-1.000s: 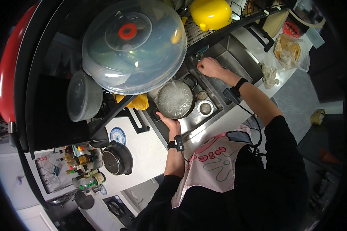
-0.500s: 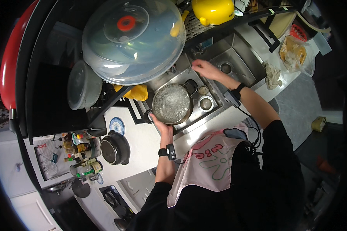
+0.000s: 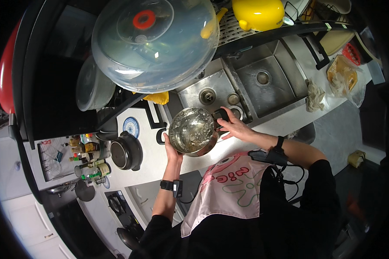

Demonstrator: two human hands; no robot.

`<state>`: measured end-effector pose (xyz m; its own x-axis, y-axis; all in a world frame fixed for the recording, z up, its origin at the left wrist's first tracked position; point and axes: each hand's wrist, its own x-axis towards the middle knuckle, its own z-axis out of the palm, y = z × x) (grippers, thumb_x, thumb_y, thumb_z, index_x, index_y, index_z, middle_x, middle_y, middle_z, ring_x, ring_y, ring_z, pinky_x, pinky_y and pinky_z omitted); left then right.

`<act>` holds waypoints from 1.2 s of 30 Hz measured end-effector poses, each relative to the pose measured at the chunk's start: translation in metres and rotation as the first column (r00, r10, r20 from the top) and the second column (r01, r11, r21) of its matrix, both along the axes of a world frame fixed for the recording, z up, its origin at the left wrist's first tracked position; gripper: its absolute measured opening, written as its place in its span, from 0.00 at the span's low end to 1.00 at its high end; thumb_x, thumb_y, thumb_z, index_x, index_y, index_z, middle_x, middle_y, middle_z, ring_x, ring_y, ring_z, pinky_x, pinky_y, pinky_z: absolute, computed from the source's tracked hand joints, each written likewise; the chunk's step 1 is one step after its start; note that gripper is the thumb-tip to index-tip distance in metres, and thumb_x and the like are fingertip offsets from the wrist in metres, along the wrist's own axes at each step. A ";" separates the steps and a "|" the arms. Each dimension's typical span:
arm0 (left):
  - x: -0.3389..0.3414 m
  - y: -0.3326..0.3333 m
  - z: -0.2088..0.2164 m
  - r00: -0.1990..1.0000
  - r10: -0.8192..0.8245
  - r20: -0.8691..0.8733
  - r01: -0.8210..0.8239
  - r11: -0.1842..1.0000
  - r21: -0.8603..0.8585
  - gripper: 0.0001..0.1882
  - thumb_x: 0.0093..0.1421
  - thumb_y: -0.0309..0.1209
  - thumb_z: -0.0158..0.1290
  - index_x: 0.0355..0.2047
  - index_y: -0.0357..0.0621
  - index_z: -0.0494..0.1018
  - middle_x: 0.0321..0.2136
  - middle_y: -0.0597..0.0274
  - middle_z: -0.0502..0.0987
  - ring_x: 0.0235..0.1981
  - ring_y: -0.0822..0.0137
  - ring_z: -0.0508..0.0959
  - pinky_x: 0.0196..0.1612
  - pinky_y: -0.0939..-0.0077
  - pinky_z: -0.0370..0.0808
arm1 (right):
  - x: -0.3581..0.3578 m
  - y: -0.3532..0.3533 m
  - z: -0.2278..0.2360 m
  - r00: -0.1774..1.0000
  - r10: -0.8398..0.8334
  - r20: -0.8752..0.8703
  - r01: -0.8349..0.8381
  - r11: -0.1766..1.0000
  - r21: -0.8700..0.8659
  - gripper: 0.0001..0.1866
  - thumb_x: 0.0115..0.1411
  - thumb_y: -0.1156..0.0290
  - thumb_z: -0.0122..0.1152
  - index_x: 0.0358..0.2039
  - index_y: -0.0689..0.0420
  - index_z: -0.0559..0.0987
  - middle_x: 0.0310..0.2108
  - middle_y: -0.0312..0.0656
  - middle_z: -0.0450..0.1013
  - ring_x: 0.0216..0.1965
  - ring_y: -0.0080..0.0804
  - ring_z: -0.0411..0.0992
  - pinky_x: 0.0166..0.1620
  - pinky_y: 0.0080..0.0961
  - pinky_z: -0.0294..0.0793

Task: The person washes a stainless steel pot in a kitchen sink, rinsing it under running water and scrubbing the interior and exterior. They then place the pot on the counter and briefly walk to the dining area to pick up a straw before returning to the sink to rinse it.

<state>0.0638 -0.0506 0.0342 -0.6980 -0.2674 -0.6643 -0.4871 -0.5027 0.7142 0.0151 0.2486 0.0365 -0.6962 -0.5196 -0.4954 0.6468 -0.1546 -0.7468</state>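
Observation:
A steel cooking pot [image 3: 192, 149] with two black side handles is between my hands, over the front edge of the left sink basin [image 3: 214, 84]. Clear water with some froth shows inside it. My left hand [image 3: 173, 152] grips the pot's left side by the handle, the thumb along the outer wall. At the other side, my right hand [image 3: 237, 128] has its fingers around the right black handle [image 3: 221, 115]. The underside of the pot is hidden, and so are some fingertips.
A large clear dome lid [image 3: 155, 56] and a yellow pot [image 3: 258, 15] sit on the rack above. The right sink basin [image 3: 268, 93] adjoins. A dark pot [image 3: 124, 151] stands left on the counter, near bottles [image 3: 93, 168]. A crumpled cloth [image 3: 315, 97] lies right.
The pot has come toward me from over the basin, and its drain now shows. My right hand has moved from near the faucet to the right handle. The water's froth has thinned.

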 end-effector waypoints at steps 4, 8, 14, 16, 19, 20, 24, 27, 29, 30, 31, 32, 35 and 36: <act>-0.001 -0.007 0.010 0.998 -0.041 0.047 0.040 0.999 0.008 0.40 0.69 0.65 0.32 0.63 0.46 0.66 0.59 0.57 0.72 0.60 0.57 0.72 0.61 0.53 0.70 | 0.007 -0.005 0.007 0.999 -0.041 0.032 0.041 0.999 0.000 0.37 0.70 0.58 0.53 0.71 0.43 0.44 0.64 0.51 0.57 0.59 0.54 0.69 0.46 0.49 0.83; -0.008 -0.011 0.021 0.991 -0.110 0.077 0.109 0.994 0.009 0.39 0.70 0.64 0.30 0.63 0.45 0.66 0.58 0.55 0.73 0.60 0.57 0.73 0.61 0.54 0.71 | 0.003 -0.009 0.011 0.992 -0.081 0.102 0.082 0.997 -0.010 0.33 0.69 0.66 0.51 0.69 0.47 0.49 0.60 0.51 0.61 0.54 0.52 0.73 0.46 0.50 0.83; -0.015 -0.017 0.024 0.972 -0.173 0.159 0.176 0.984 -0.005 0.41 0.70 0.64 0.27 0.65 0.44 0.64 0.60 0.54 0.72 0.60 0.57 0.72 0.61 0.55 0.71 | 0.003 -0.013 0.007 0.978 -0.105 0.179 0.104 0.994 0.014 0.37 0.67 0.67 0.53 0.70 0.49 0.47 0.56 0.52 0.66 0.50 0.53 0.76 0.43 0.46 0.85; -0.013 -0.021 0.021 0.952 -0.211 0.220 0.221 0.975 -0.021 0.43 0.68 0.67 0.26 0.65 0.47 0.64 0.60 0.54 0.71 0.60 0.53 0.72 0.58 0.46 0.72 | 0.004 -0.014 0.005 0.974 -0.108 0.201 0.109 0.994 0.003 0.38 0.66 0.68 0.54 0.70 0.52 0.46 0.54 0.52 0.67 0.49 0.54 0.77 0.43 0.47 0.85; -0.013 -0.028 0.018 0.918 -0.274 0.287 0.281 0.959 0.014 0.45 0.65 0.72 0.25 0.66 0.54 0.63 0.65 0.55 0.66 0.65 0.50 0.64 0.58 0.33 0.65 | 0.004 -0.015 0.004 0.962 -0.113 0.248 0.115 0.993 0.005 0.39 0.66 0.68 0.53 0.70 0.53 0.44 0.54 0.52 0.67 0.48 0.55 0.77 0.43 0.47 0.85; -0.014 -0.031 0.018 0.909 -0.279 0.311 0.285 0.958 0.027 0.44 0.65 0.71 0.26 0.67 0.53 0.62 0.65 0.55 0.66 0.66 0.50 0.64 0.59 0.34 0.64 | 0.004 -0.016 0.004 0.959 -0.108 0.262 0.112 0.994 -0.001 0.39 0.66 0.68 0.53 0.70 0.53 0.44 0.54 0.52 0.67 0.47 0.55 0.77 0.43 0.47 0.85; -0.020 -0.033 0.026 0.856 -0.292 0.427 0.310 0.950 0.029 0.45 0.64 0.72 0.26 0.68 0.56 0.61 0.66 0.57 0.64 0.67 0.49 0.63 0.61 0.29 0.61 | 0.002 -0.016 0.003 0.945 -0.117 0.307 0.119 0.993 0.011 0.37 0.67 0.66 0.53 0.69 0.54 0.45 0.54 0.52 0.67 0.47 0.56 0.77 0.41 0.47 0.86; -0.027 -0.032 0.036 0.817 -0.272 0.508 0.310 0.951 0.011 0.46 0.62 0.74 0.27 0.68 0.58 0.62 0.67 0.57 0.64 0.67 0.48 0.62 0.61 0.29 0.60 | -0.001 -0.018 0.001 0.941 -0.109 0.319 0.116 0.993 -0.002 0.35 0.67 0.65 0.53 0.68 0.54 0.48 0.54 0.53 0.67 0.46 0.56 0.78 0.41 0.48 0.86; -0.031 -0.033 0.043 0.822 -0.319 0.472 0.324 0.943 0.072 0.47 0.61 0.76 0.26 0.68 0.60 0.61 0.68 0.58 0.62 0.68 0.47 0.59 0.61 0.28 0.57 | -0.003 -0.020 -0.001 0.939 -0.115 0.323 0.118 0.993 0.010 0.33 0.68 0.65 0.53 0.67 0.53 0.50 0.54 0.53 0.66 0.46 0.56 0.78 0.40 0.48 0.86; -0.033 -0.034 0.046 0.810 -0.325 0.488 0.323 0.942 0.091 0.47 0.61 0.76 0.24 0.69 0.61 0.59 0.69 0.58 0.61 0.69 0.46 0.57 0.62 0.28 0.55 | -0.004 -0.020 -0.002 0.940 -0.107 0.325 0.117 0.993 -0.010 0.32 0.68 0.64 0.52 0.67 0.53 0.50 0.54 0.52 0.66 0.46 0.56 0.78 0.40 0.48 0.86; -0.034 -0.036 0.048 0.803 -0.335 0.492 0.338 0.937 0.086 0.47 0.61 0.76 0.23 0.69 0.62 0.60 0.69 0.59 0.60 0.69 0.46 0.57 0.61 0.28 0.55 | -0.005 -0.021 -0.003 0.938 -0.099 0.333 0.114 0.993 -0.024 0.32 0.68 0.64 0.52 0.67 0.53 0.51 0.55 0.52 0.66 0.46 0.56 0.78 0.40 0.48 0.86; -0.034 -0.037 0.049 0.803 -0.331 0.495 0.348 0.935 0.061 0.47 0.61 0.76 0.23 0.69 0.62 0.60 0.69 0.59 0.60 0.69 0.46 0.57 0.61 0.27 0.56 | -0.006 -0.022 -0.003 0.935 -0.093 0.342 0.109 0.994 -0.029 0.31 0.68 0.64 0.52 0.67 0.53 0.52 0.55 0.52 0.66 0.46 0.56 0.78 0.40 0.48 0.86; -0.033 -0.042 0.046 0.802 -0.318 0.506 0.340 0.939 0.051 0.47 0.61 0.76 0.24 0.67 0.61 0.62 0.67 0.60 0.64 0.67 0.50 0.63 0.59 0.33 0.62 | -0.005 -0.024 -0.004 0.949 -0.100 0.298 0.126 0.990 -0.070 0.31 0.67 0.61 0.53 0.66 0.53 0.52 0.55 0.52 0.66 0.47 0.56 0.77 0.40 0.47 0.86; -0.028 -0.043 0.044 0.851 -0.309 0.424 0.329 0.944 0.027 0.46 0.62 0.75 0.25 0.67 0.59 0.62 0.65 0.60 0.66 0.66 0.52 0.64 0.59 0.38 0.65 | -0.002 -0.024 -0.005 0.953 -0.104 0.283 0.126 0.990 -0.059 0.32 0.67 0.60 0.53 0.66 0.53 0.53 0.55 0.51 0.67 0.47 0.56 0.77 0.40 0.46 0.86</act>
